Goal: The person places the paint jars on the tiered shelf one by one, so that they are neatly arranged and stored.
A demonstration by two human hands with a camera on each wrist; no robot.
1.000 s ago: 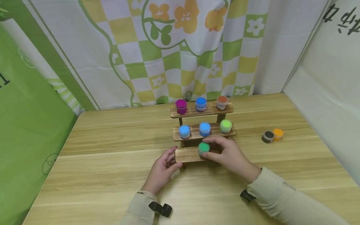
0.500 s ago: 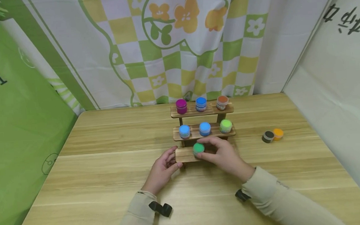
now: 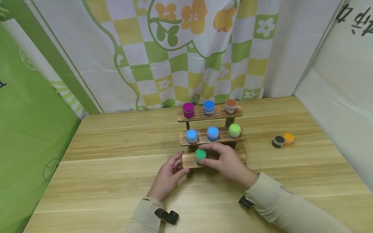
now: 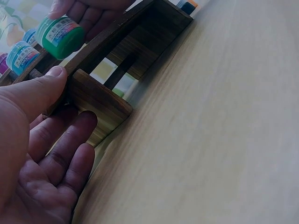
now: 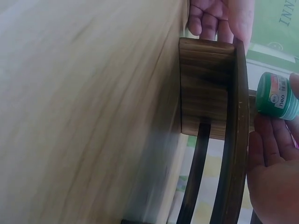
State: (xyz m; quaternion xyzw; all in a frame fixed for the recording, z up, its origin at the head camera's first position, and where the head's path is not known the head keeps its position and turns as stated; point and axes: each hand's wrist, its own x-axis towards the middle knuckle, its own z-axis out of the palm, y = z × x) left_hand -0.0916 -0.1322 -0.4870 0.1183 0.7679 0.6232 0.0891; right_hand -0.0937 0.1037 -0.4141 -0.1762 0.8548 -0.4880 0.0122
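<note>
A three-tier wooden display rack (image 3: 188, 161) stands on the table. My left hand (image 3: 167, 177) holds the left end of its lowest shelf, thumb at the front edge and fingers around the end. Between thumb and fingers, my right hand (image 3: 230, 164) pinches a green paint jar (image 3: 200, 155) over the left part of that shelf. In the left wrist view the jar (image 4: 63, 37) is tilted, its label showing, close over the shelf board. The right wrist view shows the same jar (image 5: 276, 97) beside the shelf edge.
Purple (image 3: 188, 110), blue (image 3: 208, 108) and brown (image 3: 231, 106) jars line the top shelf. Two light-blue jars (image 3: 192, 136) and a lime-green one (image 3: 234, 130) fill the middle shelf. Black (image 3: 278, 142) and orange (image 3: 288, 139) jars sit on the table at right. Patterned curtains hang behind.
My right hand has moved left along the lowest shelf with the green paint jar, from near the middle toward the left end. My left hand stays at the rack's end.
</note>
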